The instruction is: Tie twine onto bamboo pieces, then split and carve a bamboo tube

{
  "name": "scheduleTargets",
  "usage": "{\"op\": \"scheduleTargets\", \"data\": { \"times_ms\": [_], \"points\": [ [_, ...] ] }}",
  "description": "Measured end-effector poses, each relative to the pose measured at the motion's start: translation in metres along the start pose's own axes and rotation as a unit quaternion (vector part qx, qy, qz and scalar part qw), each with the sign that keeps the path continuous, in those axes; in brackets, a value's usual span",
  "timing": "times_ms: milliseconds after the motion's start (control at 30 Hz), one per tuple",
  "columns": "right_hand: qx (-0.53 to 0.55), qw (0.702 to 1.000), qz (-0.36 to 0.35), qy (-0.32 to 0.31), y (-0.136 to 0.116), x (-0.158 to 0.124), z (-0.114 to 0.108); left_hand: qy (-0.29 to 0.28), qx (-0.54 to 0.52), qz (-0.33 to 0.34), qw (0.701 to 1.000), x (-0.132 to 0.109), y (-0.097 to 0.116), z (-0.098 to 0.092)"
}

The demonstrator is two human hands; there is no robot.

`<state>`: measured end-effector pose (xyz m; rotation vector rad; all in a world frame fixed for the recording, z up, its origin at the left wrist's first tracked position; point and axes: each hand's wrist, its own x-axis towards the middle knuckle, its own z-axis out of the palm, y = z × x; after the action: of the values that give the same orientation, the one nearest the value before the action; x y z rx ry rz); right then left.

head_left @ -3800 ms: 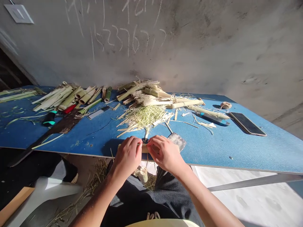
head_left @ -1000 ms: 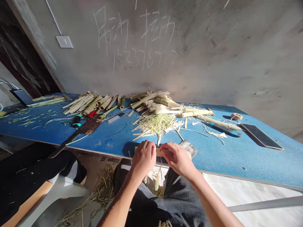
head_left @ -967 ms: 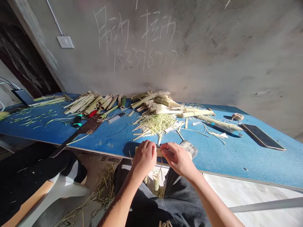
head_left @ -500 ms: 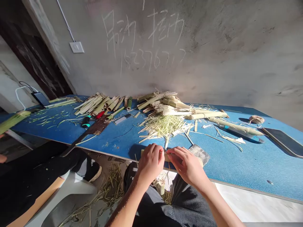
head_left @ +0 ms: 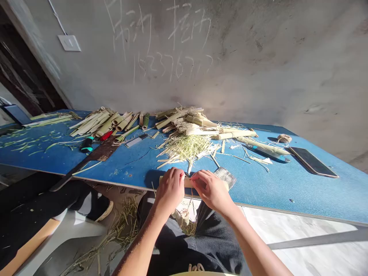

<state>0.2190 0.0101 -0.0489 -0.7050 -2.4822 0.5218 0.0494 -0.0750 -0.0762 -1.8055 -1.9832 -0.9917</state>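
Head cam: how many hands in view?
2: the left hand and the right hand, both on a bamboo piece at the edge of the blue table. Others may be out of frame.

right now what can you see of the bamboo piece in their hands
The bamboo section is a short, straw-coloured length that looks dry, held roughly level just over the front edge of the blue table. The left hand and right hand grip it and hide most of it; only its middle and ends show. Its right end lies near a grey rough-faced plate; whether they touch is unclear.
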Motion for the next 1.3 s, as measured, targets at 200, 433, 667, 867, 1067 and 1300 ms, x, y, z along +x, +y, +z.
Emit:
{"op": "scheduleTargets", "data": {
  "times_ms": [200, 433, 667, 867, 1067, 1300],
  "points": [
    [0.004, 1.0, 0.0, 0.008, -0.002, -0.001, -0.001, 0.008, -0.011, 0.012, 1.0, -0.001, -0.003, 0.002],
    [0.029, 0.999, -0.009, 0.015, 0.0, 0.002, 0.003, 0.012, -0.024, 0.016, 1.0, -0.001, -0.004, 0.005],
    [0.007, 0.999, -0.029, 0.016, -0.005, -0.001, 0.003, 0.015, -0.004, 0.001, 1.0, -0.001, -0.003, 0.004],
    [0.006, 0.999, -0.033, 0.013, -0.005, -0.005, 0.001, 0.031, -0.019, -0.005, 0.999, 0.0, -0.004, 0.004],
    [0.092, 0.995, 0.023, 0.038, -0.006, -0.001, -0.001, 0.002, -0.034, 0.02, 0.999, 0.0, -0.006, 0.002],
    [0.069, 0.997, 0.029, 0.027, -0.008, 0.005, 0.003, -0.001, -0.055, 0.023, 0.998, 0.001, -0.006, 0.0]
  ]
}}
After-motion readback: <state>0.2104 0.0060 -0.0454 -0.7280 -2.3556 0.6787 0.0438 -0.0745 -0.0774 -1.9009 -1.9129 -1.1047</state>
